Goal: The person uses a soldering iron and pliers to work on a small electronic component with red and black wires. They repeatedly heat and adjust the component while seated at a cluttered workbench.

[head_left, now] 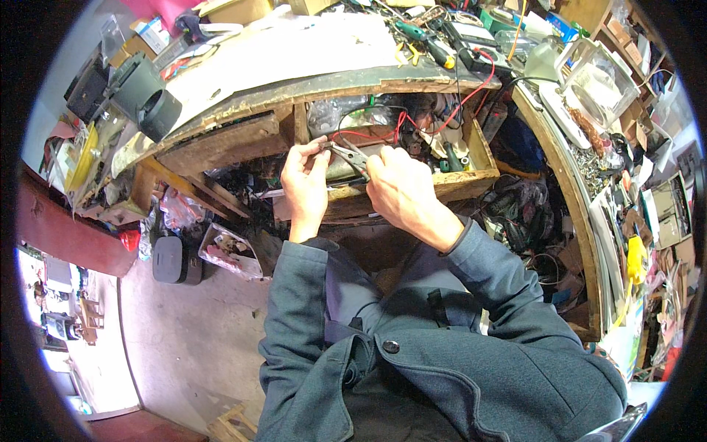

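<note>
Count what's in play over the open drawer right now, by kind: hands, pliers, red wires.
Hands: 2, left hand and right hand
Pliers: 1, pliers held between both hands
Red wires: 1 that I can follow, red wire running into the wooden drawer; others may be hidden in the clutter
Total: 4

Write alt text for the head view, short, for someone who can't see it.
Seen from above, a person's right hand holds pliers whose tip meets a small part pinched in the left hand, over an open wooden drawer full of wires. The cluttered workbench above carries tools, a screwdriver and red leads.
</note>
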### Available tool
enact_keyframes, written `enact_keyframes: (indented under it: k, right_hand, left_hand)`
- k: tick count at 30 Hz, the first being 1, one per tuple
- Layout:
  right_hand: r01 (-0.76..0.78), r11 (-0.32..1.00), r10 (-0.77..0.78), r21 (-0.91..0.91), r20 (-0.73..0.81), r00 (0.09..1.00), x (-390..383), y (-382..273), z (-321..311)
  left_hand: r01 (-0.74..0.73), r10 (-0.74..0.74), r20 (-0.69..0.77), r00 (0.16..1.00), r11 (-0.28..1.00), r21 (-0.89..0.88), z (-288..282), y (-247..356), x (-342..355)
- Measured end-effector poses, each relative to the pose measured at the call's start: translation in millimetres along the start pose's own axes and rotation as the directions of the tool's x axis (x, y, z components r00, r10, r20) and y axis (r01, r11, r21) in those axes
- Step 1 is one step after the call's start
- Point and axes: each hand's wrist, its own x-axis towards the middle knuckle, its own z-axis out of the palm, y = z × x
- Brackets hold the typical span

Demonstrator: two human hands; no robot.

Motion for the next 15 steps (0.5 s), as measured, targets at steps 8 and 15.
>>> enact_keyframes:
  k: [8,15]
  right_hand:
    - [0.007,1.0,-0.01,0.022,0.116,0.993,0.9,4.1,1.9]
    - [-0.025,0.997,0.015,0.076,0.138,0.99,2.7,4.9,5.9]
  left_hand:
    - [0.009,-0.008,0.014,1.0,1.0,-0.027,-0.1,-2.7,0.1]
    - [0.011,-0.01,0.012,1.0,0.999,-0.039,-1.8,-4.1,1.9]
